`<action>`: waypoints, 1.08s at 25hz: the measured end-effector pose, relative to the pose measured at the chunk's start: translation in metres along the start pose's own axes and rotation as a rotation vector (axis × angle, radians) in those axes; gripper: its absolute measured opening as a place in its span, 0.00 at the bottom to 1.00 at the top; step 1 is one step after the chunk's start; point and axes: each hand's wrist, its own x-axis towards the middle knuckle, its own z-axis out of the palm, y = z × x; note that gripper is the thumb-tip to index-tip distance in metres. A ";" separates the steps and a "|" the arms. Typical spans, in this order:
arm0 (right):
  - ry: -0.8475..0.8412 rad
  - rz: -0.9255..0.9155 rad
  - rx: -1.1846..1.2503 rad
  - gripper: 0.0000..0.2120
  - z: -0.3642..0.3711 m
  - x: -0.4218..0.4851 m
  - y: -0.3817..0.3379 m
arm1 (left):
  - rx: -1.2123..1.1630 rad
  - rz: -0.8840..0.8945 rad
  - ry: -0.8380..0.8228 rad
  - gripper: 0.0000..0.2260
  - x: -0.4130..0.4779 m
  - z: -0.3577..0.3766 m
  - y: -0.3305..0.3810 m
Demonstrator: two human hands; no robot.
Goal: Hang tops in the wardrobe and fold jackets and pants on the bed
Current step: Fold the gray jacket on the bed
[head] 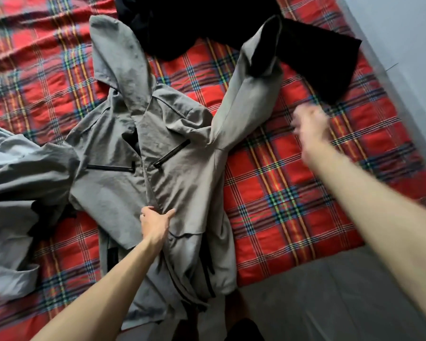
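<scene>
A grey hooded jacket (123, 173) lies spread face up on the bed, hood toward the top, two black zip pockets on its chest. My left hand (155, 221) grips the fabric near the jacket's front opening, low on the body. The jacket's right sleeve (246, 94) stretches up and to the right. My right hand (310, 125) is blurred with motion above the blanket, just right of that sleeve, holding nothing that I can make out. A black garment (207, 23) lies at the top, part of it under the sleeve's cuff.
A red plaid blanket (293, 193) covers the bed. A light grey garment (12, 173) lies at the left edge, over the jacket's other sleeve. Grey bare mattress (317, 296) shows at the lower right, and a grey wall (408, 45) runs along the right side.
</scene>
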 end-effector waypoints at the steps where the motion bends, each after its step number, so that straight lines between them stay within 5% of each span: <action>1: -0.130 -0.010 -0.201 0.05 0.004 -0.020 0.044 | 0.021 -0.019 0.004 0.29 0.000 0.003 0.000; 6: -0.490 0.078 -0.756 0.23 0.032 -0.162 0.171 | 0.093 -0.084 0.071 0.28 0.006 0.010 -0.008; 9: -0.555 0.130 -1.036 0.17 0.041 -0.207 0.196 | 0.108 -0.124 0.086 0.31 0.003 0.010 -0.014; 11: -0.601 0.209 -0.822 0.07 0.038 -0.205 0.193 | 0.134 -0.118 0.051 0.27 0.000 0.008 -0.018; 14: -0.533 0.264 -0.462 0.10 0.017 -0.166 0.171 | 0.176 0.008 0.008 0.10 -0.003 0.001 -0.020; 18: -0.111 -0.289 -0.947 0.14 -0.016 -0.139 0.138 | 0.050 0.194 -0.010 0.12 -0.014 -0.004 -0.015; 22: -0.562 -0.751 -1.033 0.23 0.045 -0.219 0.151 | -0.203 0.274 -0.123 0.15 -0.021 -0.009 -0.012; 25: -0.681 -0.551 -1.336 0.25 0.076 -0.257 0.186 | -0.324 0.281 -0.175 0.16 -0.022 -0.016 -0.016; 27: -0.622 -0.199 -1.047 0.15 0.081 -0.237 0.188 | -0.489 0.305 -0.262 0.15 -0.025 -0.020 -0.009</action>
